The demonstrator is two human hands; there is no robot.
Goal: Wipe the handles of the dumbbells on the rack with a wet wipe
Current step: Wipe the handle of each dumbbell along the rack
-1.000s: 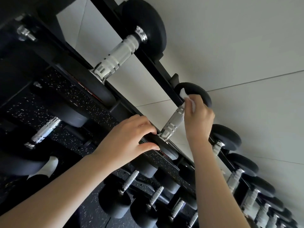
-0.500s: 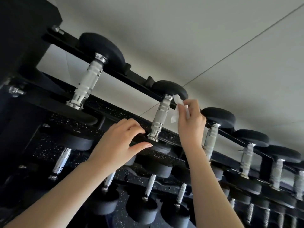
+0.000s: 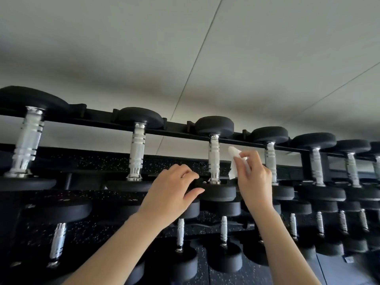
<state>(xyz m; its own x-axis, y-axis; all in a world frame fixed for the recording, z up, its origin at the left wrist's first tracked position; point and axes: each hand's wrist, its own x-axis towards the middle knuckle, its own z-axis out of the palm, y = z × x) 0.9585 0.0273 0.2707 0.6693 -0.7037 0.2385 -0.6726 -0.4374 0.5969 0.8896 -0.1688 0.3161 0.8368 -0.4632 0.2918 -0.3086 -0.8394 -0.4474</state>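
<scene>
Two tiers of dumbbells were racked on the black rack (image 3: 178, 131), chrome handles laid front to back between the rails, with more blurred ones seen toward the right end. On the top tier, the third dumbbell (image 3: 214, 126) from the left end was the one being handled. Its front head (image 3: 221, 193), sat at the rack's front edge, was gripped by the left hand (image 3: 170, 194), with the fingers curled over the top and the thumb laid along the side. The wet wipe (image 3: 234, 156) was pinched in the right hand (image 3: 255, 182) between thumb and fingertips; it was white, a bit bunched up, and its top corner was left sticking out above the fingers. It was held up between the two rails, just beside the right side of that dumbbell's handle (image 3: 213, 159), with a thin gap visible, so nothing was actually touching there. A pale panelled wall (image 3: 267, 58) could be seen behind the back rail.
</scene>
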